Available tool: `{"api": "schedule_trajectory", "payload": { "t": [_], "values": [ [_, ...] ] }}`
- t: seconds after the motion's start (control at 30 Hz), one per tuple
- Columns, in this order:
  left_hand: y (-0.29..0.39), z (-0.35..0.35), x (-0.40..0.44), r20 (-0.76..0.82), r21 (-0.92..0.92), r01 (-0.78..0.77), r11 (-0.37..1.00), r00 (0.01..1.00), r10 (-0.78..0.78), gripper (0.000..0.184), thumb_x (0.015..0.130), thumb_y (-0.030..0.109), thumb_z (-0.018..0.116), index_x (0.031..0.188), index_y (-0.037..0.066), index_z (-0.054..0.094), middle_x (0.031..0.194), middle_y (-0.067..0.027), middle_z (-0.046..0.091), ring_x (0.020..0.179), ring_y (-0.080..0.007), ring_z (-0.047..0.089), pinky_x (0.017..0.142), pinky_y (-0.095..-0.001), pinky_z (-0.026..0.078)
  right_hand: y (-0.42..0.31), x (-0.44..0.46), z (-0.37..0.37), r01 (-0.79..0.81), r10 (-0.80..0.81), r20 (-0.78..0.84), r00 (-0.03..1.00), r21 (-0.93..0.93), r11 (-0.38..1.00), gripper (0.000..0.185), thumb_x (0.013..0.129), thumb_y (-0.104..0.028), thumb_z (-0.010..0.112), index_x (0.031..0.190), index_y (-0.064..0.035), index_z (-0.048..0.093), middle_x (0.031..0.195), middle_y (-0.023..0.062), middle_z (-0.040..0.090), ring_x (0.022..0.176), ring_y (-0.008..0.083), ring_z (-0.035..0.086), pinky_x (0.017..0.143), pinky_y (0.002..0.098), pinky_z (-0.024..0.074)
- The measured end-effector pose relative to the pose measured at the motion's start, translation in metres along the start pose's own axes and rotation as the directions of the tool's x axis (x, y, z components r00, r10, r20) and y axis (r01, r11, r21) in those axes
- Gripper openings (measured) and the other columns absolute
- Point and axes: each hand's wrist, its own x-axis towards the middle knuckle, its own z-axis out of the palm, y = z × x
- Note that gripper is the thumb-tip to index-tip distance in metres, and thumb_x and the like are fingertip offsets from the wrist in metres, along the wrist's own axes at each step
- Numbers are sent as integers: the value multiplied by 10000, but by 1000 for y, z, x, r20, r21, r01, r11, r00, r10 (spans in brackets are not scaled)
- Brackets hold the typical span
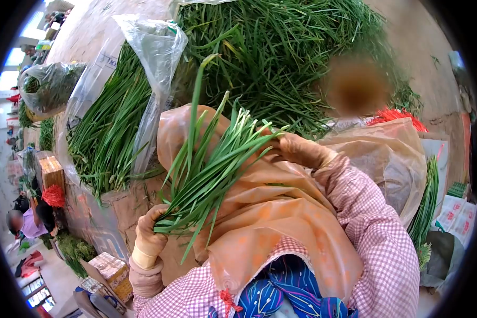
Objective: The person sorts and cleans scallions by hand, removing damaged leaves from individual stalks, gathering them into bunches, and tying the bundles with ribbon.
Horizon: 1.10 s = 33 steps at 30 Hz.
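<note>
A bunch of garlic chives [217,164] lies across my lap over an orange-tan plastic apron [281,222], pale stem ends toward the far side. My left hand [151,230], in a tan glove, is closed around its leafy end. My gloved right hand [299,149] is at the pale ends, fingers curled and pinching a few stems; its fingertips are partly hidden. One longer stalk sticks up from the bunch. Just beyond my knees spreads a large loose pile of garlic chives [270,58].
To the left, a clear plastic bag [156,58] holds more chives. Red ties [400,116] lie at the right near a plastic sheet [381,159], with a chive bundle [426,196] beside it. Boxes [111,273] and another person [32,222] are at the far left.
</note>
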Motion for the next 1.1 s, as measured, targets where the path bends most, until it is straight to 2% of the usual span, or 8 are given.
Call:
{"api": "schedule_trajectory", "payload": {
  "t": [0.1, 0.27, 0.37, 0.5, 0.73, 0.93, 0.97, 1.1],
  "values": [
    [24, -1, 0, 95, 179, 85, 980, 990, -103, 328, 746, -24, 632, 1071, 15, 617, 889, -120, 685, 831, -141, 663, 724, -246, 495, -29, 33, 53, 261, -323, 8, 946, 571, 779, 731, 870, -486, 584, 1416, -97, 292, 1378, 88, 416, 1275, 220, 394, 1096, 403, 298],
    [69, -21, -5, 291, 276, 274, 921, 890, -352, 588, 687, 48, 758, 1236, 16, 550, 1102, -162, 642, 982, -177, 628, 843, -287, 486, -46, 65, 72, 341, -248, -236, 940, 718, 607, 325, 902, -327, 607, 1132, -109, 539, 1078, 99, 637, 913, 188, 639, 831, 335, 552],
    [56, -51, -1, 355, -117, 122, 986, 932, -74, 866, 620, 278, 847, 1326, -27, 449, 1356, -163, 469, 1269, -293, 433, 1054, -393, 346, -45, 73, 73, 419, -219, -366, 905, 671, 612, 414, 887, -356, 613, 1164, -52, 570, 1065, 108, 645, 926, 195, 644, 815, 340, 561],
    [80, -39, 43, -168, 159, -198, 967, 960, 224, 688, 738, 299, 764, 1287, -15, 493, 1323, -181, 498, 1263, -305, 441, 1051, -416, 342, -52, 70, 71, 375, -307, -221, 926, 643, 668, 535, 886, -319, 619, 1259, 43, 490, 1121, 125, 615, 976, 187, 624, 847, 326, 542],
    [99, 53, 115, 156, 712, -484, 509, 816, 557, 358, 816, 183, 650, 1143, 44, 611, 1247, -155, 555, 1221, -346, 477, 1066, -487, 252, -70, 56, 87, 481, -424, -237, 874, 544, 687, 329, 881, -250, 638, 1133, -79, 513, 1178, 128, 584, 1068, 190, 583, 940, 335, 488],
    [102, 92, 129, 4, 325, -565, 758, 803, 596, 277, 787, 57, 627, 1059, 2, 617, 1116, -139, 619, 1102, -273, 571, 1015, -447, 348, -88, 41, 98, 568, -462, -330, 823, 453, 687, 457, 867, -137, 642, 1259, -69, 418, 1108, 139, 616, 1034, 233, 600, 901, 348, 500],
    [108, 92, 129, 17, -304, -285, 909, 952, 304, 237, 801, 47, 633, 1028, -21, 629, 1061, -121, 640, 1042, -200, 594, 938, -354, 437, -92, 36, 98, 578, -479, -327, 815, 389, 718, 479, 866, -152, 638, 1280, -73, 411, 1086, 137, 624, 1041, 245, 600, 917, 362, 490],
    [115, 84, 142, 139, -756, 57, 652, 987, 75, 252, 881, 112, 572, 1092, -27, 577, 1146, -148, 597, 1060, -226, 581, 901, -330, 493, -107, 26, 103, 663, -522, -414, 746, 392, 637, 391, 867, -84, 631, 1216, -43, 459, 982, 118, 654, 856, 198, 649, 806, 316, 539]
  ]
}}
